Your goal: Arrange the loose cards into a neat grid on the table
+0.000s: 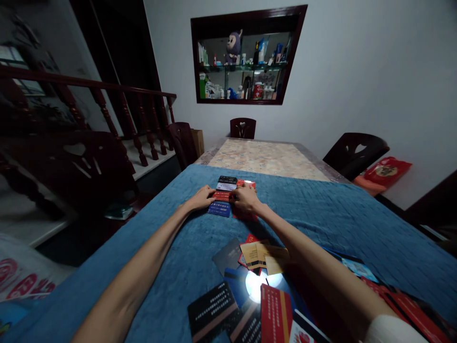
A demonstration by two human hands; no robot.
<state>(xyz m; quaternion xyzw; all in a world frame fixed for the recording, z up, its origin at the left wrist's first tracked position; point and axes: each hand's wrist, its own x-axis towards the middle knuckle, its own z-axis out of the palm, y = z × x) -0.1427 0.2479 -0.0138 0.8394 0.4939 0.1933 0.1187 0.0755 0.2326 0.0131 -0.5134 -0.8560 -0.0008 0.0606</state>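
Blue cloth [171,267] covers the near table, a loose card heap [250,286] closest. Beyond, left hand [202,197] and right hand [244,199] press flat, fingers spread, on laid-out cards [225,190]. Arranging seems underway; squaring edges needs light touch.

Both arms stretched forward; left hand [203,197], right hand [244,198] palm-down, close together.

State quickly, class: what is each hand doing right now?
Left hand: open, fingertips resting on the row of cards.
Right hand: open, palm down on the same cards.
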